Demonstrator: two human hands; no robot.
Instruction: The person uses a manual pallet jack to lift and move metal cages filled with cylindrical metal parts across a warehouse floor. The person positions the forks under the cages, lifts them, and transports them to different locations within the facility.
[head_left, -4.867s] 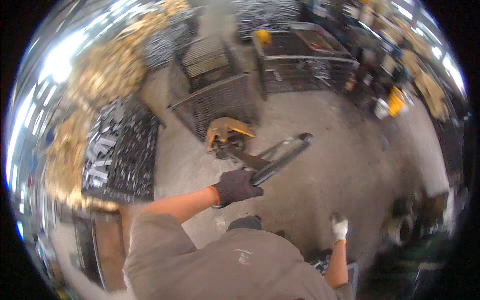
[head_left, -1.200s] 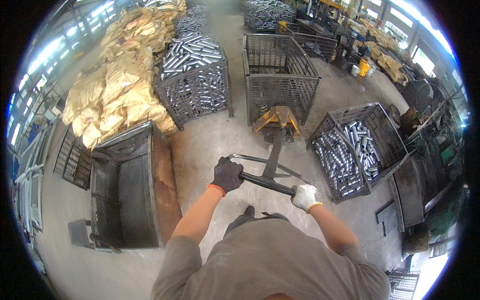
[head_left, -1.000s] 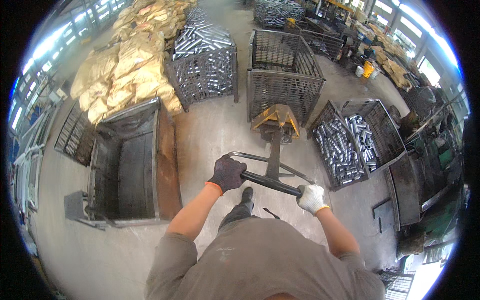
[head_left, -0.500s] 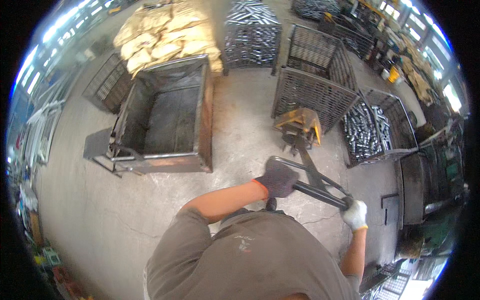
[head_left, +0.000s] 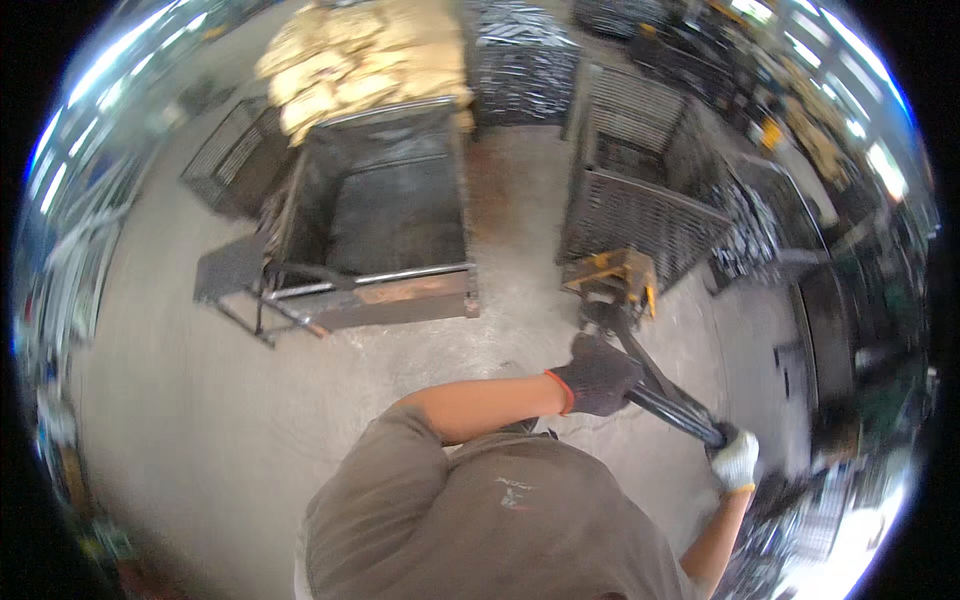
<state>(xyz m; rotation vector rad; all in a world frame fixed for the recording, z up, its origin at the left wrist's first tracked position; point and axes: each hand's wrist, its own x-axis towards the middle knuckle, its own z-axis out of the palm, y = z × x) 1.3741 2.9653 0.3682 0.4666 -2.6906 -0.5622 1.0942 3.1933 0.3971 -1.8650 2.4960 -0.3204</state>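
Observation:
In a dark glove with an orange-red cuff, my left hand (head_left: 598, 376) is closed round the left end of a black pallet jack handle (head_left: 672, 412). My right hand (head_left: 736, 460), in a white glove with a yellow cuff, is closed on the handle's right end. From the handle a dark shaft (head_left: 640, 352) runs forward to the yellow pallet jack (head_left: 610, 272). Its yellow head stands right against the near side of a dark slatted metal cage (head_left: 645, 222). The forks are hidden by the cage.
A large open-topped metal bin (head_left: 400, 305) stands ahead on the left, with a bracketed side plate (head_left: 232, 268). Pale yellow sacks (head_left: 370, 55) are piled behind it. Metal parts fill a cage (head_left: 525, 75) farther back and another (head_left: 745, 232) at right. Dark machinery (head_left: 840, 340) lines the right.
Both hands and the handle have shifted right in the picture, and the handle's loop looks flatter. The bin and sacks also appear farther right. The grip of both hands stays closed.

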